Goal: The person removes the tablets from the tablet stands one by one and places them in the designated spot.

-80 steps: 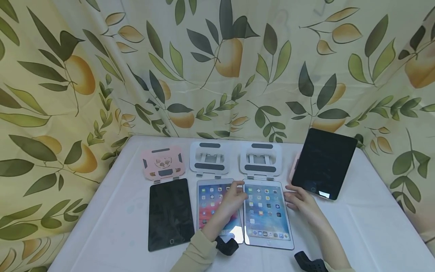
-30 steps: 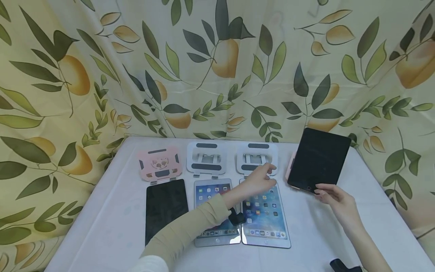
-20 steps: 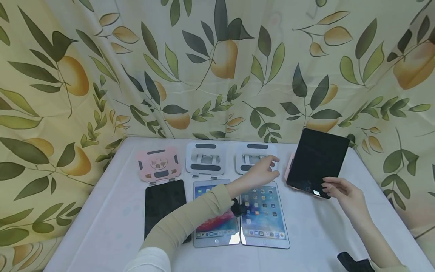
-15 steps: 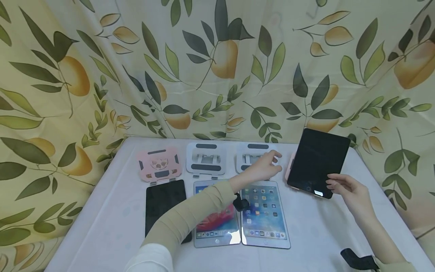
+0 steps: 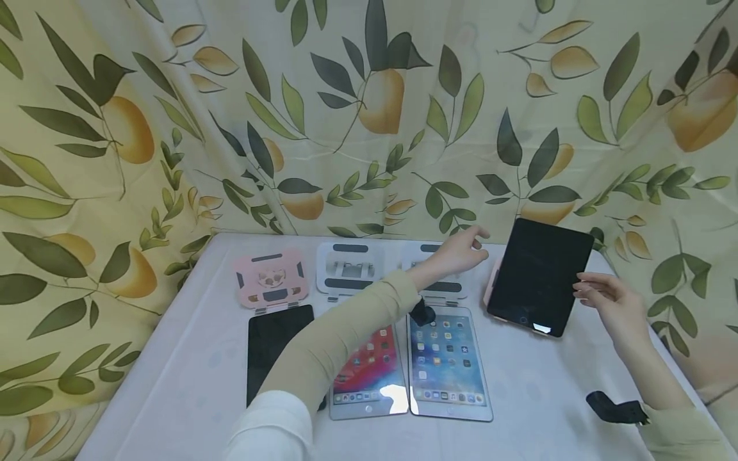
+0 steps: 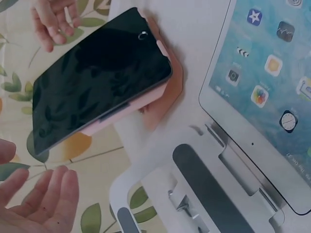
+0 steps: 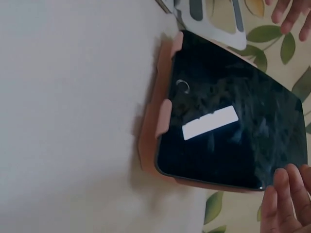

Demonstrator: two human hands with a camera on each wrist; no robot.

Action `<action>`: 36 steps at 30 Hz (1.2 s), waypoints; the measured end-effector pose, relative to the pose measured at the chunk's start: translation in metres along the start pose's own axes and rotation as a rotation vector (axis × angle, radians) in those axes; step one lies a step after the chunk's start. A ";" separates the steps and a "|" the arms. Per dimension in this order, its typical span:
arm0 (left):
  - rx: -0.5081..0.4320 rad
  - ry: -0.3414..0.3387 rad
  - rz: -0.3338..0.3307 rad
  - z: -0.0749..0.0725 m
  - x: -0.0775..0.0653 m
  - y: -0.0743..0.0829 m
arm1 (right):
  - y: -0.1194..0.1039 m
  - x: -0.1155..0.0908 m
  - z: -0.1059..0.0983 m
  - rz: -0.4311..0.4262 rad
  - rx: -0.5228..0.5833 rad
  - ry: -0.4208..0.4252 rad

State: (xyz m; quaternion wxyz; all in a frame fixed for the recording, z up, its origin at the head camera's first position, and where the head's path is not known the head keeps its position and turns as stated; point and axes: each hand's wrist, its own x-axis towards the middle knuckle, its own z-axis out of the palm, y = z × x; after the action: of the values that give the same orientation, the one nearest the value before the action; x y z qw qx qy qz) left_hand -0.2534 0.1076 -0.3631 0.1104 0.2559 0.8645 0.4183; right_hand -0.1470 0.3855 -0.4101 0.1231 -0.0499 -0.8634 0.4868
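A tablet [image 5: 541, 276] with a dark screen leans on a pink stand [image 6: 171, 94], whose small front lips catch its lower edge in the right wrist view. My left hand [image 5: 459, 250] hangs over the white stand left of it, fingers loosely bent and holding nothing. In the left wrist view a gap separates that hand from the tablet's upper end. My right hand [image 5: 615, 306] is at the tablet's right edge, fingers extended. Whether its fingertips touch the edge I cannot tell.
Two lit tablets, one [image 5: 448, 365] on the right and one [image 5: 371, 384] beside it, lie before white stands [image 5: 349, 266]. Further left, a dark tablet [image 5: 277, 346] lies before a pink stand [image 5: 272, 280], partly behind my left sleeve. A patterned curtain hangs behind the table.
Both hands have left the right-hand lit tablet. My left hand has moved up and right over the white stand; my right hand has gone along the leaning tablet's lower edge to its right side.
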 end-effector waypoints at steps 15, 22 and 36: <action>-0.147 0.094 0.005 0.020 0.039 -0.004 | -0.011 0.033 -0.009 0.039 0.125 0.046; -0.210 0.192 -0.014 0.036 0.054 -0.005 | -0.006 0.040 -0.011 0.059 0.262 0.087; -0.419 0.243 -0.042 0.056 0.069 -0.007 | 0.003 0.048 -0.003 0.100 0.527 0.208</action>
State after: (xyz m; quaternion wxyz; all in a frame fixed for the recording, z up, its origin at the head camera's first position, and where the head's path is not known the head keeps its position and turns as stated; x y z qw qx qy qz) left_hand -0.2918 0.1782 -0.4015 0.0651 0.1573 0.7709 0.6138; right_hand -0.1924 0.3996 -0.4032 0.1957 -0.1084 -0.6863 0.6921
